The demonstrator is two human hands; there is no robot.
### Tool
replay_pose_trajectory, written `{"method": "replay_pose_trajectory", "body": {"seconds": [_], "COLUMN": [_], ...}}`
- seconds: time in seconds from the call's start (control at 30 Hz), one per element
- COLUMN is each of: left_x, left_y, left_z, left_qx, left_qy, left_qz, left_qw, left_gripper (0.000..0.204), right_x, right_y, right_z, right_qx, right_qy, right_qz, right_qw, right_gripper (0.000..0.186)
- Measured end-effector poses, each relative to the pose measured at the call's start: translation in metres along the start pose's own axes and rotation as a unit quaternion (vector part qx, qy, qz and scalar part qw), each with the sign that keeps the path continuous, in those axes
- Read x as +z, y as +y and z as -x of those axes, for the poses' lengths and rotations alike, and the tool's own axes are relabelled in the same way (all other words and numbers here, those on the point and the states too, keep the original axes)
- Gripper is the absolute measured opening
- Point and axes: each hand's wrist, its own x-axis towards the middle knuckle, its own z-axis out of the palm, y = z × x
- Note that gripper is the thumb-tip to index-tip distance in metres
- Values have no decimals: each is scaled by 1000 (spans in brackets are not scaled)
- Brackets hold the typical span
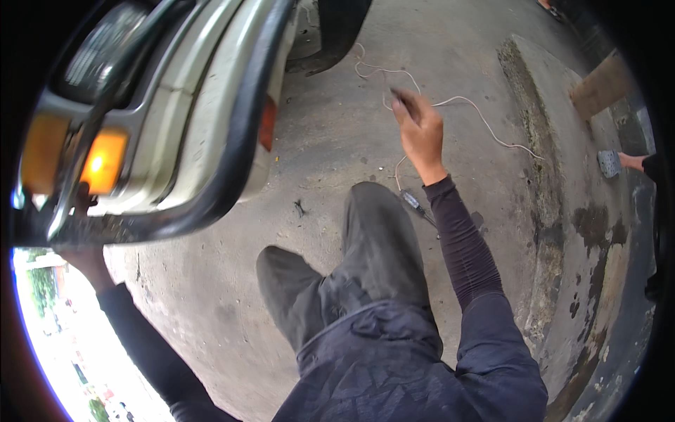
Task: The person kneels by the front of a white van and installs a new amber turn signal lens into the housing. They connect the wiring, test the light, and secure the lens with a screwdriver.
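Observation:
The front of a vehicle fills the upper left, its orange turn signal (pixel 103 163) glowing. My left hand (pixel 86 259) reaches under the black bumper bar (pixel 211 200) and is closed round it; the bar hides part of the fingers. My right hand (pixel 424 130) is raised over the concrete, thumb and fingers drawn together in a pinch. Its fingertips are slightly blurred, and I cannot make out what is between them. A thin pale wire (pixel 472 103) passes around and behind this hand. Beside the right wrist lies a slim tool with a clear handle (pixel 413 201), the wire running to it.
Below the hands are my bent knees (pixel 376 218). A dark scrap (pixel 299 208) lies on the concrete floor (pixel 323 162). At right run a rough raised curb (pixel 538 183) and wet stains. Another person's foot in a grey shoe (pixel 609 164) stands near a brown board (pixel 601 88).

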Motion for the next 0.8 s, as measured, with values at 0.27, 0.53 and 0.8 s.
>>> {"method": "replay_pose_trajectory", "body": {"seconds": [0.27, 0.53, 0.8], "left_x": [-55, -31, -16], "left_y": [-19, 26, 35], "left_z": [14, 14, 5], "left_qx": [155, 195, 238], "left_qy": [-24, 16, 11], "left_qz": [-387, -347, -343], "left_qw": [909, 917, 909], "left_gripper": [43, 50, 59], "right_x": [-20, 164, 253], "right_y": [202, 230, 273], "right_z": [188, 270, 288], "right_qx": [290, 9, -112], "right_qy": [-175, -516, -618], "right_qz": [189, 197, 314], "right_qw": [922, 834, 712], "right_gripper": [25, 44, 44]}}
